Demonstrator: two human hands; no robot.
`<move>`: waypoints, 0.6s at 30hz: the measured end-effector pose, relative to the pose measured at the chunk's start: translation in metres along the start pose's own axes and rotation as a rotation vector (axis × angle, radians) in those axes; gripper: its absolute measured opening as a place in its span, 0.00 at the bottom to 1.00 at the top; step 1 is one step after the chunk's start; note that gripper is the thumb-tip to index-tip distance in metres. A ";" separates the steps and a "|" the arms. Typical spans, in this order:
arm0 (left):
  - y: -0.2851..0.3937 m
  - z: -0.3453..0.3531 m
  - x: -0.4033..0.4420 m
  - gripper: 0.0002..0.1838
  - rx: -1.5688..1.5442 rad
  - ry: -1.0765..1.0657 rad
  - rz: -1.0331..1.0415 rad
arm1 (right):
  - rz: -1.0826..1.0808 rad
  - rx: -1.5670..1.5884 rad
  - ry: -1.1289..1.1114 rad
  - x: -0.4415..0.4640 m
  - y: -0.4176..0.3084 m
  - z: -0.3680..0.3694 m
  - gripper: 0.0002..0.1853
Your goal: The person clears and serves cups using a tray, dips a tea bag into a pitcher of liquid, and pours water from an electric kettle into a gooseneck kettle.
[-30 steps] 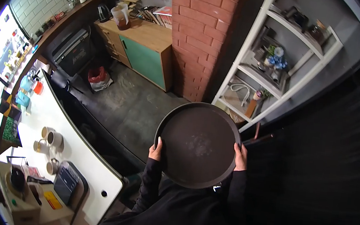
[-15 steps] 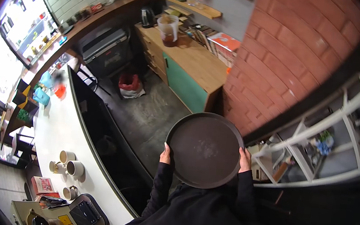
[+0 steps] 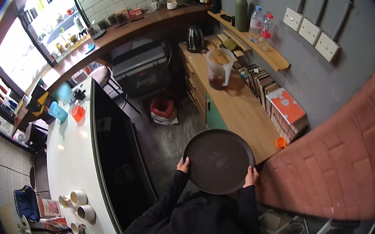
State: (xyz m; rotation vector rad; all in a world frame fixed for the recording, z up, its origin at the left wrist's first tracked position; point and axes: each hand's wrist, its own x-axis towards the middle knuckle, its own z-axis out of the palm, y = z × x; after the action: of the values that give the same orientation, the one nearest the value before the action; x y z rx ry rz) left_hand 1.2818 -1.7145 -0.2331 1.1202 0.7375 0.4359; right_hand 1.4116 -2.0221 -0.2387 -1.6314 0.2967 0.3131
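A round dark brown serving tray (image 3: 218, 161) is held out in front of my body, with nothing lying on it. My left hand (image 3: 183, 164) grips its left rim, thumb on the upper side. On the opposite rim, my right hand (image 3: 251, 176) has hold in the same way. The fingers under the tray are hidden. Just beyond the tray stands a wooden cabinet (image 3: 250, 117) with a green door. On it are a clear plastic pitcher (image 3: 219, 69) of dark liquid and a black kettle (image 3: 195, 39).
A white counter (image 3: 69, 159) runs along the left, bearing several cups (image 3: 86, 212) and a blue container (image 3: 58, 111). On the floor sits a bin with a red liner (image 3: 164, 109). A brick wall (image 3: 333, 175) rises at right; a wooden shelf (image 3: 269, 52) holds bottles.
My view has swung to the right and moved nearer the wooden cabinet. The tray has travelled with me, still in both hands, and the cups now appear lower.
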 end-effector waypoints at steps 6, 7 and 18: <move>0.002 0.051 0.113 0.23 0.205 -0.025 -0.091 | 0.059 -0.235 0.277 0.061 -0.024 0.031 0.25; -0.004 0.058 0.130 0.24 0.216 -0.045 -0.065 | 0.060 -0.215 0.319 0.061 -0.030 0.034 0.26; 0.014 0.164 0.278 0.22 0.532 -0.246 -0.201 | 0.333 -0.631 0.393 0.072 -0.099 0.078 0.24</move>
State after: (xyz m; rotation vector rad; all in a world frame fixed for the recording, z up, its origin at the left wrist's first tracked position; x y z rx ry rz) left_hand 1.5929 -1.6332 -0.2671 1.5451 0.7585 -0.0813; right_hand 1.5133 -1.9365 -0.1806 -2.2692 0.8383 0.3568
